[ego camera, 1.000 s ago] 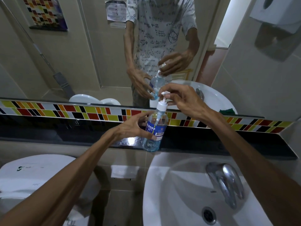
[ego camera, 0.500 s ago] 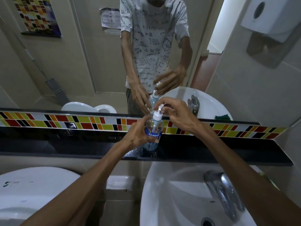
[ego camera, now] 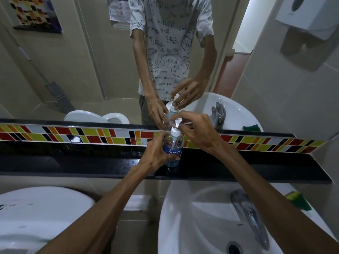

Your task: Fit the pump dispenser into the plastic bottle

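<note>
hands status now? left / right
Left hand: closed around the plastic bottle, standing on the black ledge.
Right hand: fingers closed on the pump dispenser.

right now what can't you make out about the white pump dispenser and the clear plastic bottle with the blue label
Head view only:
- Whether the white pump dispenser collar is fully seated: the right hand covers part of it.
- Full name on the clear plastic bottle with the blue label: the left hand wraps one side.
- Whether the bottle's base rests on the black ledge: too small and dark to tell.
</note>
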